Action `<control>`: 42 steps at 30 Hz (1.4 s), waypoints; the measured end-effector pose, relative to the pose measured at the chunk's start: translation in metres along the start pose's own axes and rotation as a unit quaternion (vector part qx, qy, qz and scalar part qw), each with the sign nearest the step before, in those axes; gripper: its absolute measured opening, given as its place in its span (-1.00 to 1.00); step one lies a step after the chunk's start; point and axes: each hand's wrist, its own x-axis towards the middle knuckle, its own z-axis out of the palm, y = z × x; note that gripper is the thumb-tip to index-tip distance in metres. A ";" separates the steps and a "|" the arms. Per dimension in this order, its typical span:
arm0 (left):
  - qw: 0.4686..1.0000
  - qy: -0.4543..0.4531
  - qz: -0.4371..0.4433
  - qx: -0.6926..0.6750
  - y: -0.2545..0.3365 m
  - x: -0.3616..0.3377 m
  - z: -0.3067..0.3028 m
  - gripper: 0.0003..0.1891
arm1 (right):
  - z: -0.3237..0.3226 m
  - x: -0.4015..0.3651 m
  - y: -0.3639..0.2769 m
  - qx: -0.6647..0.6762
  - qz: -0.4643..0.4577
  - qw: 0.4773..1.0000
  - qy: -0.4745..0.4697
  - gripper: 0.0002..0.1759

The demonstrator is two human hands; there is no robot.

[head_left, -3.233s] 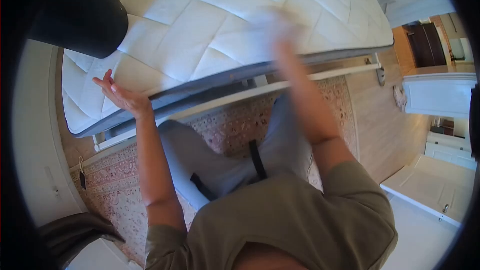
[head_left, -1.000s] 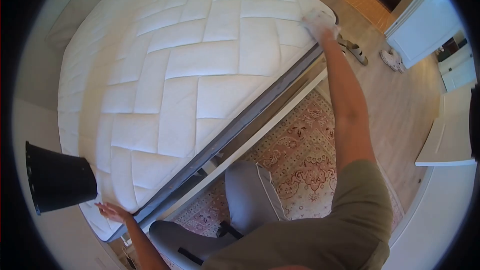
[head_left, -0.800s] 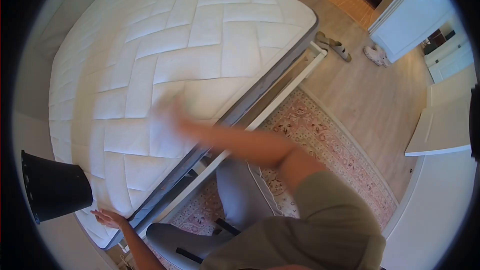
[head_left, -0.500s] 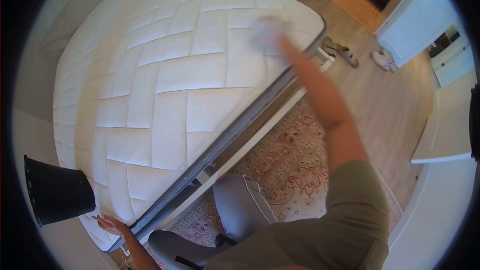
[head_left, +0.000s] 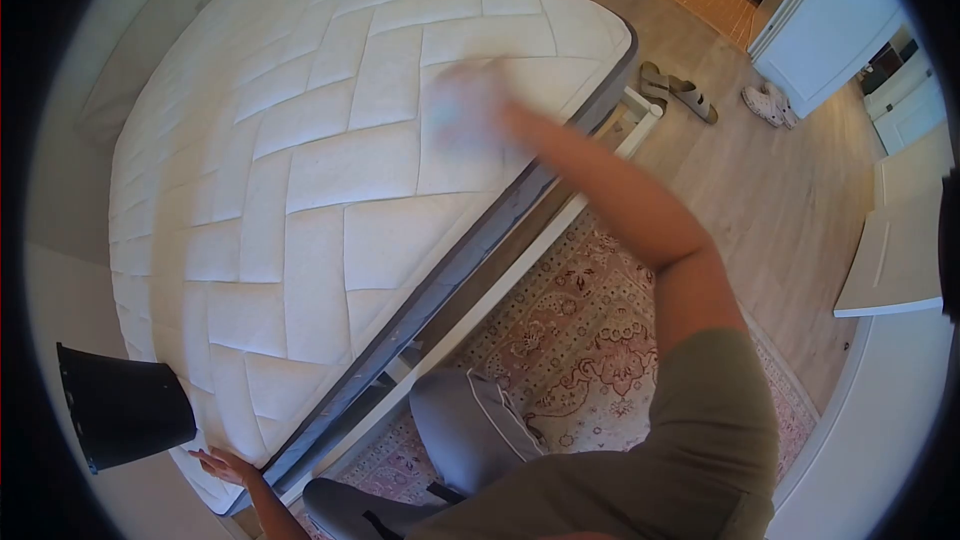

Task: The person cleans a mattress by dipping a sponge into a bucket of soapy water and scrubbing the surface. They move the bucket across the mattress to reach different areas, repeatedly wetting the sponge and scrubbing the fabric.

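A bare white quilted mattress (head_left: 340, 150) lies on a bed frame with its grey side toward me. My right hand (head_left: 480, 95) is over the mattress top near its right side, blurred by motion. A pale whitish-blue patch, apparently a cloth (head_left: 455, 125), shows beneath its fingers; its exact shape is smeared. At the near left corner, my left hand (head_left: 228, 466) rests on the mattress with its fingers stretched out and nothing in them. Just beyond it is a black lampshade-like thing (head_left: 125, 408).
A pale bed-frame rail (head_left: 500, 290) runs along the near side. Below lies a patterned rug (head_left: 590, 350). Sandals (head_left: 680, 95) and pale clogs (head_left: 768, 105) stand on the wood floor by a white door (head_left: 825, 30). A white piece of furniture (head_left: 890, 240) is at right.
My right hand has swept left and a little toward me across the mattress with the pale cloth. My left hand stays at the corner. The view has shifted slightly.
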 end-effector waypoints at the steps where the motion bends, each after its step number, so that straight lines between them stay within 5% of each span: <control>1: 1.000 0.006 -0.001 -0.004 0.003 -0.001 0.002 -0.44 | 0.001 -0.001 0.076 0.182 0.034 0.982 0.028 -0.49; 2: 1.000 0.016 -0.002 -0.002 0.001 0.000 0.000 -0.45 | -0.009 -0.006 0.150 0.151 0.061 0.985 -0.065 -0.50; 4: 0.997 0.062 0.050 0.003 -0.016 0.002 0.009 -0.48 | -0.053 -0.002 0.199 -0.040 0.306 0.940 -0.145 -0.40; 5: 0.994 0.062 0.092 -0.013 -0.031 0.002 0.014 -0.46 | -0.043 0.002 0.194 -0.063 0.341 0.931 -0.112 -0.39; 7: 0.996 0.062 0.028 -0.049 -0.042 -0.005 0.024 -0.50 | -0.031 0.009 0.154 -0.088 0.355 0.928 -0.070 -0.38; 8: 0.893 0.133 0.212 0.374 -0.088 -0.011 0.047 -0.55 | -0.047 0.017 0.087 -0.059 0.325 0.938 -0.106 -0.37; 9: 0.971 0.091 0.146 0.167 -0.090 -0.021 0.042 -0.58 | -0.058 0.023 0.001 -0.029 0.287 0.946 -0.146 -0.36; 11: 0.978 0.079 -0.007 -0.193 -0.017 -0.025 0.019 -0.62 | -0.041 0.010 -0.168 0.041 0.166 0.977 -0.126 -0.31; 13: 0.995 0.035 0.037 -0.088 0.029 -0.026 -0.012 -0.49 | -0.029 -0.019 -0.327 0.118 0.049 0.987 -0.102 -0.40; 14: 0.992 0.016 -0.018 -0.121 0.038 -0.026 -0.015 -0.44 | -0.026 -0.029 -0.391 0.227 -0.020 0.962 -0.151 -0.38; 15: 0.990 0.022 -0.021 -0.137 0.036 -0.027 -0.013 -0.43 | -0.003 -0.048 -0.452 0.308 -0.083 0.946 -0.054 -0.40; 16: 0.986 0.013 -0.038 -0.164 0.032 -0.028 -0.013 -0.44 | -0.029 -0.044 -0.488 0.364 -0.111 0.918 -0.114 -0.43; 18: 0.978 -0.021 -0.038 -0.206 0.026 -0.025 -0.023 -0.46 | -0.015 -0.055 -0.534 0.342 -0.160 0.926 0.010 -0.51; 21: 0.945 -0.072 -0.027 -0.318 -0.020 0.000 -0.067 -0.50 | 0.005 -0.051 -0.437 0.309 -0.091 0.947 -0.020 -0.71; 22: 0.942 -0.068 -0.020 -0.329 -0.057 0.013 -0.077 -0.51 | -0.024 -0.043 -0.397 0.393 0.101 0.898 -0.170 -0.74; 23: 0.943 -0.045 -0.053 -0.326 -0.087 0.026 -0.088 -0.53 | 0.000 -0.055 -0.338 0.625 0.103 0.770 -0.071 -0.79; 24: 0.982 -0.027 -0.012 -0.185 -0.138 0.038 -0.086 -0.54 | -0.046 -0.050 -0.326 0.206 0.164 0.962 -0.067 -0.76; 26: 0.997 -0.042 -0.039 -0.057 -0.232 0.049 -0.046 -0.52 | -0.036 -0.056 -0.298 -0.027 0.161 0.987 0.004 -0.72; 28: 0.997 -0.062 -0.039 0.002 -0.245 0.036 -0.015 -0.50 | -0.043 -0.045 -0.342 -0.034 0.279 0.952 -0.117 -0.69; 29: 0.993 -0.082 -0.046 0.072 -0.247 0.036 -0.003 -0.48 | -0.027 -0.051 -0.404 0.199 0.213 0.951 -0.103 -0.70; 31: 0.998 -0.054 -0.037 0.024 -0.241 0.029 -0.003 -0.46 | -0.015 -0.067 -0.580 0.279 0.138 0.949 -0.048 -0.66; 32: 0.999 -0.015 -0.034 -0.018 -0.234 0.028 -0.002 -0.44 | -0.022 -0.068 -0.659 0.527 0.186 0.822 -0.109 -0.60; 33: 0.999 -0.015 -0.029 -0.036 -0.233 0.031 0.002 -0.44 | -0.009 -0.065 -0.722 0.235 -0.035 0.971 -0.030 -0.54; 34: 0.997 -0.011 -0.046 -0.060 -0.235 0.029 0.000 -0.42 | 0.010 -0.067 -0.777 0.239 -0.087 0.967 -0.025 -0.49; 36: 0.994 -0.003 -0.066 -0.092 -0.237 0.033 -0.001 -0.41 | -0.049 -0.043 -0.825 0.222 -0.141 0.939 -0.220 -0.46; 38: 0.990 -0.021 -0.080 -0.110 -0.237 0.034 -0.008 -0.38 | -0.011 -0.068 -0.792 0.184 -0.123 0.973 -0.057 -0.43; 40: 0.990 -0.019 -0.082 -0.114 -0.229 0.034 -0.013 -0.38 | -0.029 -0.069 -0.697 0.077 0.002 0.991 -0.110 -0.49; 42: 0.991 -0.006 -0.085 -0.103 -0.227 0.037 -0.019 -0.37 | -0.069 -0.071 -0.603 0.175 0.257 0.931 -0.193 -0.64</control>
